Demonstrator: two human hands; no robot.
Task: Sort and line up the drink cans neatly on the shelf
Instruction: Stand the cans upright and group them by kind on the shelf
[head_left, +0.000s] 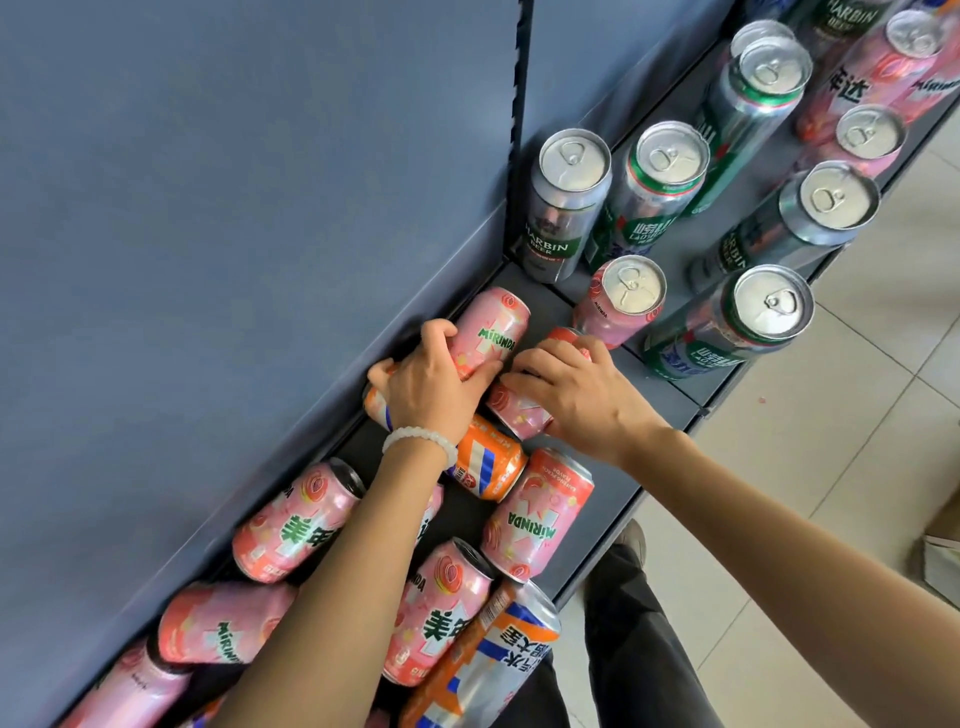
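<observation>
On the grey shelf (613, 493) several pink Mirinda cans and orange cans lie on their sides. My left hand (431, 379), with a white bead bracelet, grips a lying pink Mirinda can (493, 327) near the back panel; an orange can (375, 402) shows under its thumb side. My right hand (576, 395) curls over another lying pink can (517, 410) beside it. An orange can (488, 462) lies just below both hands. More pink cans (540, 512) lie toward the near end.
Further along the shelf, tall Harbin beer cans (563, 208), green-banded beer cans (654, 192) and a pink can (621, 301) stand upright. A blue-grey back panel (234, 208) runs along the left. The tiled floor (857, 415) and my dark trouser leg (639, 623) are on the right.
</observation>
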